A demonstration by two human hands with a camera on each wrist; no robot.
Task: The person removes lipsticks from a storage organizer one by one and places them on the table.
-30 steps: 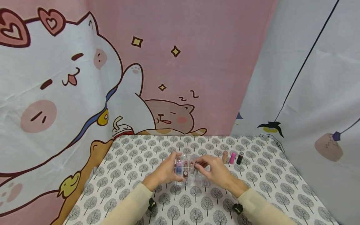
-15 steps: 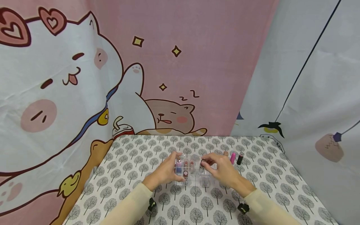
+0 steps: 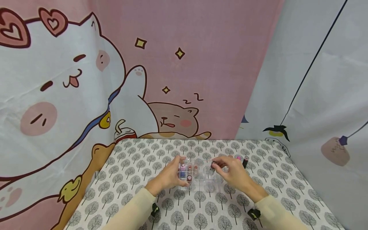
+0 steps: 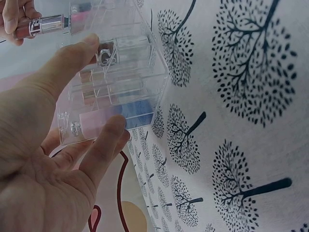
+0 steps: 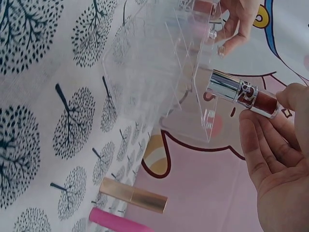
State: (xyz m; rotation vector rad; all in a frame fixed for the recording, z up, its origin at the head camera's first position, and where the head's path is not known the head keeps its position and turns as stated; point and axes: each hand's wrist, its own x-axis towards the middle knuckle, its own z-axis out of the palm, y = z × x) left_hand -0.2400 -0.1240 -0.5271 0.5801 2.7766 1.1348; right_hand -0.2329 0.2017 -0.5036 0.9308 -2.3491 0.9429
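Observation:
My left hand point(image 3: 169, 175) steadies a clear acrylic divided organizer point(image 5: 135, 72), its thumb and fingers spread along the left end. Inside that end stand a pink-and-blue tube point(image 4: 104, 120) and several other lip cosmetics, among them a silver-and-dark-red one point(image 4: 107, 54). My right hand point(image 3: 236, 172) pinches a lip gloss tube point(image 5: 244, 94) with a silver part and a dark red end, between thumb and fingertips. In the right wrist view its silver end points toward the organizer's open top, above the right-hand compartments. The palm faces that wrist camera.
Beyond the right hand stand a gold lipstick tube point(image 5: 133, 195), a bright pink tube point(image 5: 118, 221) and a black tube point(image 3: 245, 162). A tree-print cloth point(image 3: 138, 191) covers the table. A cartoon curtain point(image 3: 218, 64) hangs behind it.
My right hand has moved rightward along the organizer with the lip gloss tube, now overlapping the gold and pink tubes in the head view. The left hand has stayed in place.

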